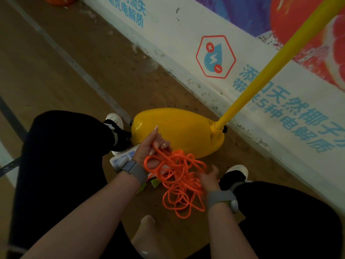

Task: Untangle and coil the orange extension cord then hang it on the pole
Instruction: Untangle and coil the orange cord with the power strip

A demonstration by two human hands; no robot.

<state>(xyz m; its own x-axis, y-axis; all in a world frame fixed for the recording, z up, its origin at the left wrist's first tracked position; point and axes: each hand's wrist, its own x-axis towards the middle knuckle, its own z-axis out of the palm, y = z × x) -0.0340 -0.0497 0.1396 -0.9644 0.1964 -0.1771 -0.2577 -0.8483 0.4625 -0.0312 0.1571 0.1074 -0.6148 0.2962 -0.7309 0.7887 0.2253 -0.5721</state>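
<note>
- Orange cord (179, 176) strands are pinched in the left hand (149, 146): thumb and lower fingers curl round a few loops, index finger sticks out straight, palm faces up.
- right hand (208, 177) is pushed into the right side of the tangle, back of hand to the camera; fingertips are hidden in the loops, so can't tell if it grips or only touches.
- Cord is a loose knotted bundle hanging btwn the two hands, w/ more loops drooping below them toward the floor (61, 75); not coiled, not on the pole.
- Grey wrist bands, one on each arm: left (133, 170), right (220, 199).
- White power strip (123, 157) lies on the floor just under and behind the left wrist, partly hidden.
- Person crouches, dark trousers; left shoe (115, 124) and right shoe (236, 174) sit either side of the bundle.
- Yellow base (179, 131) stands on the floor just beyond the hands, near the wall.
- Yellow pole (261, 75) rises from the base's right end, slanting up to the top-right corner.
- Wall banner (215, 57) behind: white w/ blue characters, a red hexagon logo and a fruit print.
</note>
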